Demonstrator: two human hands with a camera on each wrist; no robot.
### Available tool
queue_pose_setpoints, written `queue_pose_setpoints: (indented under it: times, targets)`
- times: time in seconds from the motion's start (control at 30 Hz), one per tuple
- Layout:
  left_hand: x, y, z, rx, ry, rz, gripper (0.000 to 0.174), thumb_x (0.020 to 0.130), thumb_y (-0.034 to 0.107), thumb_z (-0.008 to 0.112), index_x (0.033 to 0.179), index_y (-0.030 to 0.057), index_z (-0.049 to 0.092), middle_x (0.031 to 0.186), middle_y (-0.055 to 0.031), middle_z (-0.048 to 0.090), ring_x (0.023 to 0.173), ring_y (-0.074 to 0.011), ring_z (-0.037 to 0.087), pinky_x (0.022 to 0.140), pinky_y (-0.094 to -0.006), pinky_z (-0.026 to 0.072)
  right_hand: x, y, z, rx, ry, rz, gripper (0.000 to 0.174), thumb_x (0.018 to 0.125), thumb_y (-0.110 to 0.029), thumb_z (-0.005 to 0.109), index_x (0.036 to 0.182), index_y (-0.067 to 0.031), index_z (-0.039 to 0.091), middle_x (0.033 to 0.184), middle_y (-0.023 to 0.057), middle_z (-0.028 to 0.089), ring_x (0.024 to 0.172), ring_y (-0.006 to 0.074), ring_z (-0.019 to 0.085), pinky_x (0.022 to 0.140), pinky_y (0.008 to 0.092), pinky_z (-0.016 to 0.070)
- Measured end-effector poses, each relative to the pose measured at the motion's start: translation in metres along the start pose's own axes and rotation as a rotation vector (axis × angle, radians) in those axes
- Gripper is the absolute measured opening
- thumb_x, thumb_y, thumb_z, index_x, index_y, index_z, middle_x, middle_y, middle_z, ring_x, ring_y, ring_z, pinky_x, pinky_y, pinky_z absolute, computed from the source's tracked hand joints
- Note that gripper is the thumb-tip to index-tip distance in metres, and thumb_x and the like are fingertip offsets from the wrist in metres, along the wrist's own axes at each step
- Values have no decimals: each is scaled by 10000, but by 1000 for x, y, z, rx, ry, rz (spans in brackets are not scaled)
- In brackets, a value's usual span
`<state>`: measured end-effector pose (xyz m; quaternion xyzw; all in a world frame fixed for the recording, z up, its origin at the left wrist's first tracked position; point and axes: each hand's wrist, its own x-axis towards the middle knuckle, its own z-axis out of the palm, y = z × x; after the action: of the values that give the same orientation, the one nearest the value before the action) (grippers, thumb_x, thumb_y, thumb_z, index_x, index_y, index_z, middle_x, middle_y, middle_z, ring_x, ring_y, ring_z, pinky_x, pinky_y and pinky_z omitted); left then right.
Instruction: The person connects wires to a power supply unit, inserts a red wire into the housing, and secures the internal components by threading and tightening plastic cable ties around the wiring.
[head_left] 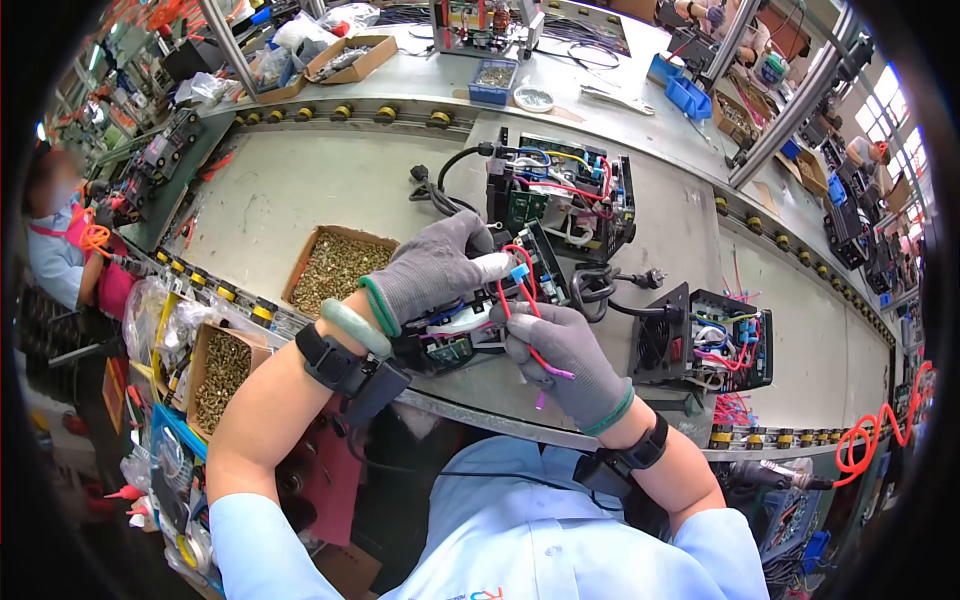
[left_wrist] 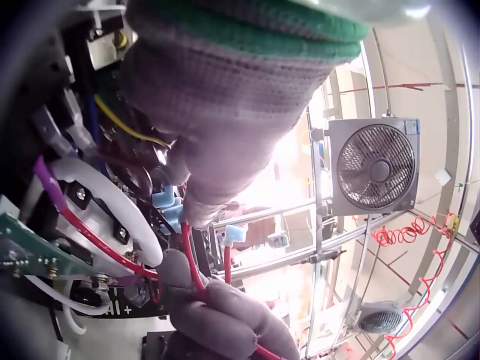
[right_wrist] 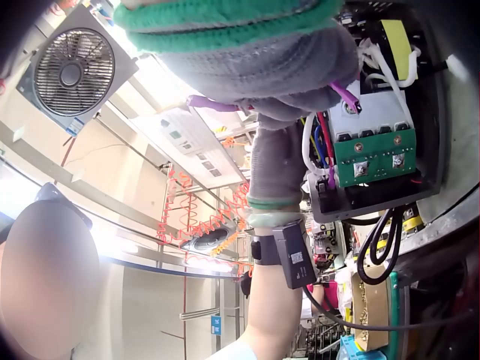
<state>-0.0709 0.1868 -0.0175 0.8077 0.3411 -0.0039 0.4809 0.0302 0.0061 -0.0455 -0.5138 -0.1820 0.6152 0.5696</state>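
Note:
My gloved left hand [head_left: 430, 270] reaches over a black-cased electronic unit [right_wrist: 435, 127] with a green circuit board [right_wrist: 379, 154] inside. Its fingertips pinch a red wire [left_wrist: 190, 255] at the end, close to light blue connectors. Just below, my gloved right hand [head_left: 570, 365] grips the red wires between thumb and fingers. A second light blue connector [left_wrist: 235, 234] stands up on a red wire between the two hands. Purple sleeved ends [head_left: 558, 373] stick out from the right hand. Part of the unit is hidden under the left hand.
Another opened unit [head_left: 560, 190] stands beyond the hands, and a third [head_left: 705, 340] to the right, both with black power cords. A cardboard box of small brass-coloured parts [head_left: 340, 262] lies left on the bench. Roller rails [head_left: 440, 118] run along the far side.

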Motion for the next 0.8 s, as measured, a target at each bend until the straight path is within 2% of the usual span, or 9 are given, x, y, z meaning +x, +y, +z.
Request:
queue_pose_setpoints:
  times: [0.13,0.2,0.37,0.4,0.47,0.57,0.7,0.8]
  targets:
    - [-5,7,0,41,-39,-55,451,882,393,746,1088,36,561,810,-62,612,705,-134,591,653,-316,497,0,1,-2,31,-12,29,309,1003,-189,530,1198,41,595,702,-30,508,463,29,369,423,189,281]
    - [-6,8,2,109,-3,-11,440,900,393,726,1108,49,548,803,-67,616,699,-132,599,649,-317,498,0,-1,-2,36,-9,43,314,1005,-189,521,1198,49,590,699,-34,499,463,27,363,421,190,277]
    - [-3,12,3,154,-3,-59,444,912,410,707,1114,49,546,804,-74,619,701,-132,608,652,-325,500,0,-4,-5,156,-68,41,359,1013,-187,492,1258,71,537,678,-51,469,467,21,355,419,193,268]
    - [-3,10,4,169,13,-34,454,914,422,700,1117,47,545,803,-80,621,701,-136,610,655,-329,500,1,-3,-8,155,-70,50,359,1013,-187,492,1258,71,537,678,-51,469,467,21,355,419,193,268]
    - [-3,10,3,218,32,-13,477,921,449,677,1128,41,542,797,-99,628,696,-157,619,658,-345,498,4,0,-16,303,-168,88,295,983,-178,551,1206,9,598,732,-23,534,494,27,410,446,171,325]
    - [-3,9,3,224,56,2,478,923,466,658,1109,38,556,791,-110,626,707,-184,625,666,-354,489,4,4,-22,352,-218,69,313,989,-173,542,1231,22,584,725,-26,523,493,29,399,446,171,316]
    - [-5,4,2,139,20,33,464,928,466,642,1052,25,568,788,-110,624,724,-201,627,678,-360,490,5,6,-21,230,-190,16,334,999,-187,510,1243,34,566,705,-32,499,479,31,373,441,184,292]
    - [-5,3,3,182,36,55,468,936,472,633,1019,17,564,808,-126,631,731,-212,631,694,-370,499,0,-1,-15,201,-167,36,331,1000,-191,500,1231,39,563,692,-31,487,475,33,365,437,192,285]
